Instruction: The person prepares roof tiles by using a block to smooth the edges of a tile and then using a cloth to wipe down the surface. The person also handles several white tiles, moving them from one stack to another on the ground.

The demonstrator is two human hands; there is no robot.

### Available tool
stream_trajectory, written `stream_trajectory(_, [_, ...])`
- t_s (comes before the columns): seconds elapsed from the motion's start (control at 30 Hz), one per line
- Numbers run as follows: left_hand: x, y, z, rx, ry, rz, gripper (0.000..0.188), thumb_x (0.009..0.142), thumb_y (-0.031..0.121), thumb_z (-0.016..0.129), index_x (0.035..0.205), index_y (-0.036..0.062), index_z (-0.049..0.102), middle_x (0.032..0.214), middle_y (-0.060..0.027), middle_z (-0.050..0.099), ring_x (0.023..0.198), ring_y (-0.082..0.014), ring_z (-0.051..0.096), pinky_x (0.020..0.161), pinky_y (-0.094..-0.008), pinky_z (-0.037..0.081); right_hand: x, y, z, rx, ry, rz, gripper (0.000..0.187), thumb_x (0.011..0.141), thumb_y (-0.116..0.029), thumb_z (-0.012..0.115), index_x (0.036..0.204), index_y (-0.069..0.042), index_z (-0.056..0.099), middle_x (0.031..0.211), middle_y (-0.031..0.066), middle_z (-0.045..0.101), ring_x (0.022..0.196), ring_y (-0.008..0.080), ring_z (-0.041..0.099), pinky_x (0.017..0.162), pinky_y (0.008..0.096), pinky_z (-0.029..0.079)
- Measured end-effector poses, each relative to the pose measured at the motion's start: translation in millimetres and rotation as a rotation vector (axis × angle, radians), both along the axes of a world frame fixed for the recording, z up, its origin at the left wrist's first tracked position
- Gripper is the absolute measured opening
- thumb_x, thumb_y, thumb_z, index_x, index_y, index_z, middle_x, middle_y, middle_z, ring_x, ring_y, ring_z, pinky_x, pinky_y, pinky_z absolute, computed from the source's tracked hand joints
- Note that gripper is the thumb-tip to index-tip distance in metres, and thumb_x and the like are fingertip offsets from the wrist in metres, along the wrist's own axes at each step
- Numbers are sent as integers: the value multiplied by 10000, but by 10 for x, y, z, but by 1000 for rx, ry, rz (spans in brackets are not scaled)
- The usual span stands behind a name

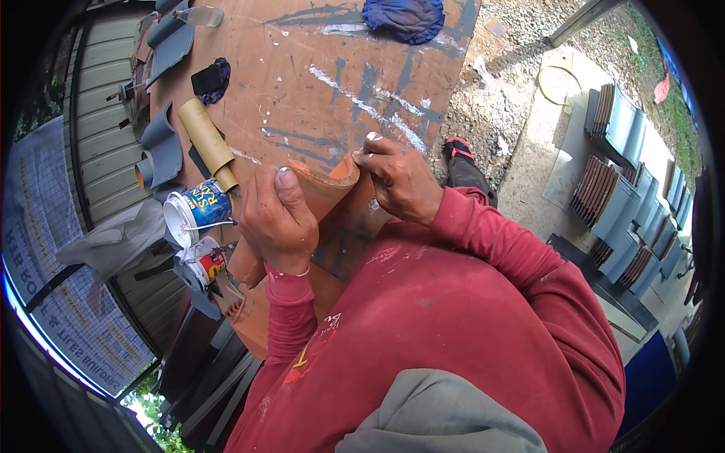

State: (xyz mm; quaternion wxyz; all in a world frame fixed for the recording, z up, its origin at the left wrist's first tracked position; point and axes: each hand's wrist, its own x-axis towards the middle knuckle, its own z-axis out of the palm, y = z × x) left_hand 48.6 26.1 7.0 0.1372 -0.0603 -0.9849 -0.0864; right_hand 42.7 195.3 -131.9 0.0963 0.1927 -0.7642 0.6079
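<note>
Between my hands is a curved orange clay roof tile [326, 185], held tilted above the near edge of the paint-smeared table [302, 98]. My left hand [278, 215] grips one side of it, thumb on the upper edge. With fingers pinched at the far corner, my right hand [404, 175] holds the opposite side. The tile's underside and the fingertips behind it are hidden. More orange roof tiles [260, 326] lie below my left forearm.
Two paint buckets, one blue and white [198, 208], one red and white [202, 264], stand left. Nearby are a cardboard tube [204, 140], a phone [208, 81] and grey roof tiles [160, 147]. A blue cloth [404, 19] lies at the far edge. Stacked grey tiles [615, 196] stand right.
</note>
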Motion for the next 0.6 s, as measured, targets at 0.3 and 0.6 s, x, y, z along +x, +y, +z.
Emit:
stream_trajectory(0.3, [17, 7, -19, 48, 45, -24, 350, 1075, 311, 461, 912, 27, 582, 804, -189, 575, 776, -441, 593, 662, -517, 438, 28, 12, 24, -12, -14, 17, 340, 814, 90, 628, 1132, 12, 718, 1017, 192, 686, 894, 382, 692, 743, 417, 564])
stream_trajectory(0.6, [17, 27, -9, 59, 76, -51, 345, 1071, 306, 462, 899, 29, 572, 806, -178, 561, 766, -431, 585, 663, -499, 440, -11, 34, 82, -112, 39, 78, 358, 765, 81, 643, 1114, 33, 706, 1027, 189, 672, 885, 409, 678, 755, 440, 562])
